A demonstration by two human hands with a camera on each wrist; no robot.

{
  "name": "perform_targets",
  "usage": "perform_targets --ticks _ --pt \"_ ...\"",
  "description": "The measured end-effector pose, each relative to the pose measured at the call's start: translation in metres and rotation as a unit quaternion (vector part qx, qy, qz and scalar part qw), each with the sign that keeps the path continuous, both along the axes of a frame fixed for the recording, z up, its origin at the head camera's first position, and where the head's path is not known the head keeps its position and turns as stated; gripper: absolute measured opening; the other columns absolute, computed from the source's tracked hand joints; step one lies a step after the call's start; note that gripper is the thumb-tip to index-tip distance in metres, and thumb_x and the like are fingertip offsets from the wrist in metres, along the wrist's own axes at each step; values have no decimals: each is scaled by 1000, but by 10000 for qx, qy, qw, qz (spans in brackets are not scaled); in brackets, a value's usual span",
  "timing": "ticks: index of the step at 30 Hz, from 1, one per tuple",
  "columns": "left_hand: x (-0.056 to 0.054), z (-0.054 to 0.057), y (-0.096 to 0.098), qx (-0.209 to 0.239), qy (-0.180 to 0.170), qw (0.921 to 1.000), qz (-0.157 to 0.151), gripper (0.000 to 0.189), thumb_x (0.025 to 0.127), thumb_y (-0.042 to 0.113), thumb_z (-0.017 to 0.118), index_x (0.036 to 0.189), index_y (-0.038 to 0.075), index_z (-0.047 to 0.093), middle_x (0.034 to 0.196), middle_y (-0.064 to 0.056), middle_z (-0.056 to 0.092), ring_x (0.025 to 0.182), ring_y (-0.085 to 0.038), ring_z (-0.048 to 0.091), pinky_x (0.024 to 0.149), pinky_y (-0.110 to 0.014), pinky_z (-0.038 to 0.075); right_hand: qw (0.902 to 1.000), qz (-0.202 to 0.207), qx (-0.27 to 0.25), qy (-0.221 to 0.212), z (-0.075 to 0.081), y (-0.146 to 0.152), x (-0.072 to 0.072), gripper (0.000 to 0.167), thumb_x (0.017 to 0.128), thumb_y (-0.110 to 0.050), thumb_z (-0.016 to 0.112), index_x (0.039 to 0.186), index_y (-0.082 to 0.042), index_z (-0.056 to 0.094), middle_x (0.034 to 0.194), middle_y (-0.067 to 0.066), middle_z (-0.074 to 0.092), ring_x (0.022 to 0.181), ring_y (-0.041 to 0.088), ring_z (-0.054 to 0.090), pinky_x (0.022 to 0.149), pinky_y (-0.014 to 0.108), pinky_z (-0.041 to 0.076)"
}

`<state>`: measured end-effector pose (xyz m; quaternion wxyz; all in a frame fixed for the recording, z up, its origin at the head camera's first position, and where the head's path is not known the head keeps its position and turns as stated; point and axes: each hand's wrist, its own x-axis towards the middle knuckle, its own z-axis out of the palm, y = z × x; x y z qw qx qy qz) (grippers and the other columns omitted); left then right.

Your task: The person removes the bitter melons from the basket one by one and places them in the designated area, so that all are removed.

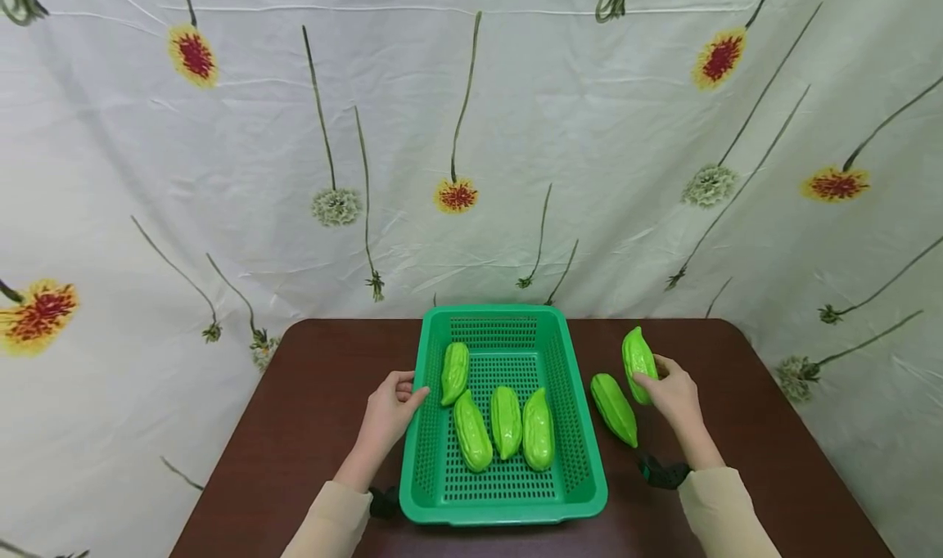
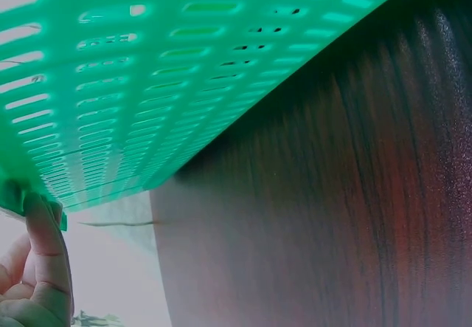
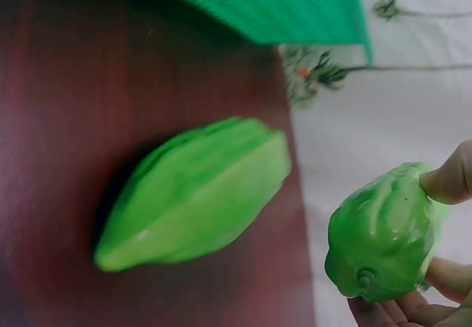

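Note:
A green plastic basket [image 1: 508, 497] with slotted walls stands on the table. My left hand [image 1: 394, 407] grips its left rim; a finger [image 2: 49, 260] bends at the rim in the left wrist view. Several glossy green ridged gourds, one of them this gourd [image 1: 472, 431], lie inside. To the basket's right, my right hand [image 1: 672, 390] pinches another green gourd [image 1: 637, 363] between thumb and fingers, raised above the table. In the right wrist view the held gourd [image 3: 380, 231] shows its stubby end. Beside it a loose gourd [image 1: 614, 409] lies on the table.
The dark brown wooden table [image 1: 324, 386] has rounded far corners. Behind it hangs a white cloth [image 1: 412, 132] printed with flowers. Dark straps, such as the right wrist strap [image 1: 663, 472], sit near both cuffs.

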<state>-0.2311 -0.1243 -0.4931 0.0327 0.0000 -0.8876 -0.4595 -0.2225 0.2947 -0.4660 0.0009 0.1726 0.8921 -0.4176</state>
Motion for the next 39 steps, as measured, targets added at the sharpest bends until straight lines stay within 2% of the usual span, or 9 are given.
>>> perform_targets --ticks 5,10,16,20,39 --pt "1 0 0 69 136 9999 -9 43 94 22 68 128 -4 58 107 -19 64 95 -28 62 78 -41 55 9998 60 136 -144 -17 12 5 69 97 -28 57 148 11 31 145 35 38 127 50 43 100 58 43" --pt "3 -1 1 36 375 9993 -6 45 94 27 68 124 -6 59 102 -18 64 90 -26 62 74 -39 55 9996 103 171 -214 -31 18 9 67 96 -26 56 146 12 33 145 36 37 128 52 41 102 60 41" --pt "0 -2 1 141 29 9999 39 42 94 20 68 128 -4 58 108 -19 63 97 -28 62 80 -42 55 9994 90 185 -271 -45 22 13 65 96 -25 57 145 13 35 144 37 38 129 52 40 103 61 39" --pt "-1 -2 1 106 -62 9999 67 43 94 19 68 129 -3 57 109 -18 63 96 -27 62 80 -40 55 9991 101 237 -332 -49 21 14 65 96 -25 58 144 12 36 144 37 39 130 52 40 104 61 38" --pt "-1 -1 -1 139 -17 9999 24 43 93 18 69 128 -4 58 107 -19 64 96 -27 62 80 -40 55 9998 -69 22 -206 -62 8 23 62 96 -23 59 143 12 36 137 36 44 121 48 47 96 58 44"
